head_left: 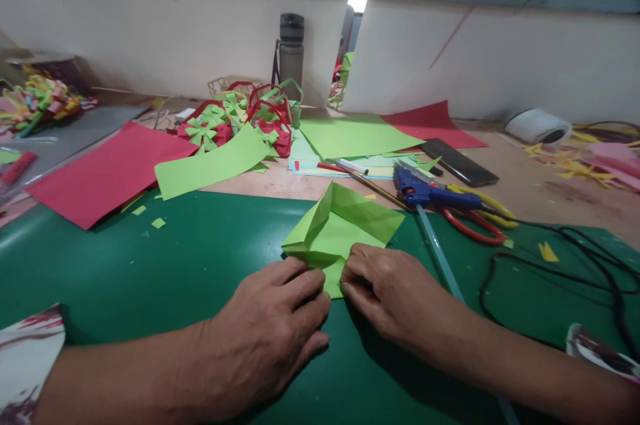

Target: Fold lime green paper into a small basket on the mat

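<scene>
A light green folded paper (pixel 345 222) with raised side walls, like a shallow open box, stands on the green mat (pixel 210 238). My left hand (pixel 285 312) is at its near left side, fingers bent and pressed together on the near flap, thumb lower down and off the paper. At the near right side my right hand (pixel 383 282) pinches the paper's edge between thumb and curled fingers. Both hands hide part of the near wall. Just right of the paper lies a blue glue gun (pixel 430 192) with a long translucent glue stick (pixel 445 258) in it.
Scissors (pixel 480 228) and a black cable (pixel 545 265) lie to the right. Behind are a dark phone (pixel 460 162), green sheets (pixel 360 135), a red sheet (pixel 110 175), small red and green paper baskets (pixel 250 118) and a grey bottle (pixel 291 55). A white roll (pixel 537 126) sits back right.
</scene>
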A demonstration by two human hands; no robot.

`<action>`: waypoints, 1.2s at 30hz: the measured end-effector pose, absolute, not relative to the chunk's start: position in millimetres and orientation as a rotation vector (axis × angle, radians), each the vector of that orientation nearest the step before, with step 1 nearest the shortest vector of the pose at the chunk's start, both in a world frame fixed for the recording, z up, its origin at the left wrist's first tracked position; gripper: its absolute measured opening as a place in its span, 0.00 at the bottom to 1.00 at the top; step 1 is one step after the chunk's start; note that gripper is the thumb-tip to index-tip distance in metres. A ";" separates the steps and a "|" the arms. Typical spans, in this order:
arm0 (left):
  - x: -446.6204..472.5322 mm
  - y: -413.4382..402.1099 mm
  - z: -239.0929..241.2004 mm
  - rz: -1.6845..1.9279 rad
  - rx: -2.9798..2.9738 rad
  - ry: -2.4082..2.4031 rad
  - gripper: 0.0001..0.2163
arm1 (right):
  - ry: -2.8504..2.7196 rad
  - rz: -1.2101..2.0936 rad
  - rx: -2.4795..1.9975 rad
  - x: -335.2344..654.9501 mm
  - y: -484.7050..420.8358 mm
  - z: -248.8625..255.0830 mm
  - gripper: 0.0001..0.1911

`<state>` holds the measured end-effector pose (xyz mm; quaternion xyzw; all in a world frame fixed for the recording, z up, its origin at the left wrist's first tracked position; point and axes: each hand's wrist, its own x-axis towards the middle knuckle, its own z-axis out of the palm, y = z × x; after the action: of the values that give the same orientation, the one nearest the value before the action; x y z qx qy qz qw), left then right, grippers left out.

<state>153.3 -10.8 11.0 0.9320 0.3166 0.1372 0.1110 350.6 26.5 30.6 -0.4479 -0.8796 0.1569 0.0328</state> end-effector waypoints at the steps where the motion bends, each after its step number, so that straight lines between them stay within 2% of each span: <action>1: 153.1 -10.9 10.8 0.401 2.738 0.929 0.09 | -2.706 0.481 -1.384 350.6 26.7 30.4 0.10; 20: 153.8 -12.7 10.2 0.410 2.758 0.916 0.09 | -2.706 0.399 -1.425 346.5 27.7 29.4 0.09; 26: 155.2 -13.2 16.4 0.278 2.719 0.929 0.17 | -2.708 0.448 -1.460 348.0 27.0 31.1 0.09; 36: 153.6 -12.5 16.2 0.235 2.753 0.936 0.22 | -2.745 0.414 -1.520 343.5 28.5 36.4 0.08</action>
<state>153.6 -12.5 16.2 0.9378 0.3188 0.0800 0.1121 343.5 28.5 36.4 -0.4802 -0.8673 0.1307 -0.0114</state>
